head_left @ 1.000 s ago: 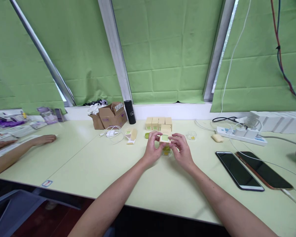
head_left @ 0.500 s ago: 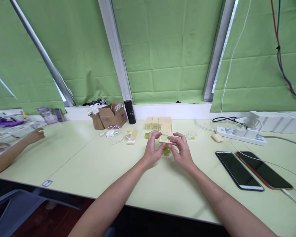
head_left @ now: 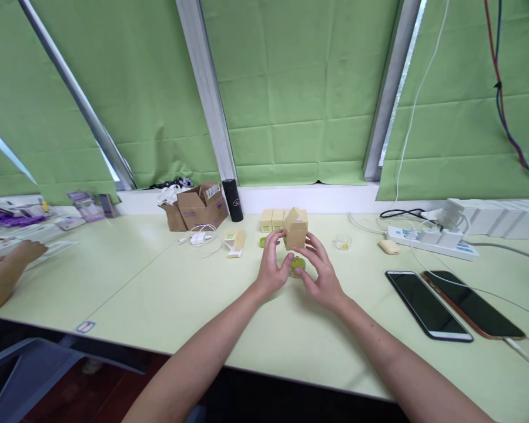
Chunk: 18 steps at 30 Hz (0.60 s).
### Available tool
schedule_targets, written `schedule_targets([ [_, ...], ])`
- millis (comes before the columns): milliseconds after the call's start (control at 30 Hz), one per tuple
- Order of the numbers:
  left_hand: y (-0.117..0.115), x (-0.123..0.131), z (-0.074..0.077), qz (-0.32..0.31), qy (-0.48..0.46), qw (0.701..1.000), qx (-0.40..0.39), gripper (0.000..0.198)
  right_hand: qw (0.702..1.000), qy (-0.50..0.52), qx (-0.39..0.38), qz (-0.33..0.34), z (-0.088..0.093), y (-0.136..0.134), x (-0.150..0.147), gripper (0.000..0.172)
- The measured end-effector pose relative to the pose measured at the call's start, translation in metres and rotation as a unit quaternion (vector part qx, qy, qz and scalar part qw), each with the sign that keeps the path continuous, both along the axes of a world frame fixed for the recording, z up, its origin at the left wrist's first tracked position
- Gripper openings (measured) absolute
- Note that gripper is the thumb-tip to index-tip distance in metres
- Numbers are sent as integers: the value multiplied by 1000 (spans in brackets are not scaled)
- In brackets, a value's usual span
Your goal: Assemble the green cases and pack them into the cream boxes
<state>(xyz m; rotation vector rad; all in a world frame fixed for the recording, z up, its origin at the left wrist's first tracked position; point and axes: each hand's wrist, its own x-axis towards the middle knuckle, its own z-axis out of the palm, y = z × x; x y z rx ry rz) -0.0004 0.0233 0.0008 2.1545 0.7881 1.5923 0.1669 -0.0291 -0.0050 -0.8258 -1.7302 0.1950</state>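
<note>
Left hand and right hand have the box pinched between their fingers, flap up, not closed yet! The jar sits outside it, by the thumbs.

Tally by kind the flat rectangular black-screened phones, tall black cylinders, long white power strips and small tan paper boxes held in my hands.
Small tan paper box between your left hand and right hand: 1
Flat rectangular black-screened phones: 2
Tall black cylinder: 1
Long white power strip: 1
Total: 5
</note>
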Motion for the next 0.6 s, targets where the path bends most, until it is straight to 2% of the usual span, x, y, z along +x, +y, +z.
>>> schedule_targets([
  [200,6,-2,-2,26,-31,999,-17,46,997,-68,40,10,5,-5,1,58],
  [367,14,-4,-6,39,-60,996,-54,44,992,-111,47,26,2,-4,2,67],
  [500,21,-4,-7,51,-94,989,-102,45,992,-110,51,37,-4,-1,2,64],
  [600,27,-6,-9,43,-122,982,-141,45,994,-98,49,2,-8,4,4,55],
])
